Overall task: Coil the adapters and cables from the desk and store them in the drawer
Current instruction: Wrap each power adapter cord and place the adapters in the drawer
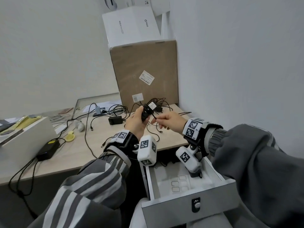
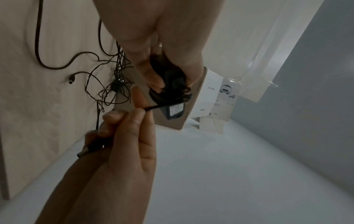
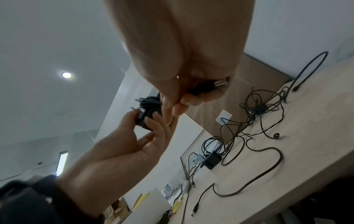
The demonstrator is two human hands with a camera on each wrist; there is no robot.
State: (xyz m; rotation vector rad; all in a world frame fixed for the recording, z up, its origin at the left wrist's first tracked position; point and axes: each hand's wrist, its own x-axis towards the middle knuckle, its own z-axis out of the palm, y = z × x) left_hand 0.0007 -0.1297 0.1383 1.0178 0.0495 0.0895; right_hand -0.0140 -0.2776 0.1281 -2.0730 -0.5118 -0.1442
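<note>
Above the desk, my left hand (image 1: 137, 122) grips a black adapter (image 1: 148, 109) with a white label, its cable wound round the body. My right hand (image 1: 166, 121) pinches the free end of that cable (image 1: 154, 117) just to the right of the adapter. In the left wrist view the right hand (image 2: 130, 121) holds the cable taut from the adapter (image 2: 173, 110), and the barrel plug (image 2: 84, 151) sticks out below its fingers. In the right wrist view the left hand (image 3: 149, 128) closes round the bundle (image 3: 147, 106). The white drawer (image 1: 181, 214) stands open below the hands.
More tangled cables and an adapter (image 1: 158, 109) lie by the cardboard box (image 1: 144, 69). A small black adapter (image 1: 115, 120) and a large power brick (image 1: 48, 148) sit on the desk (image 1: 98, 139). One black adapter (image 1: 195, 174) lies inside the drawer.
</note>
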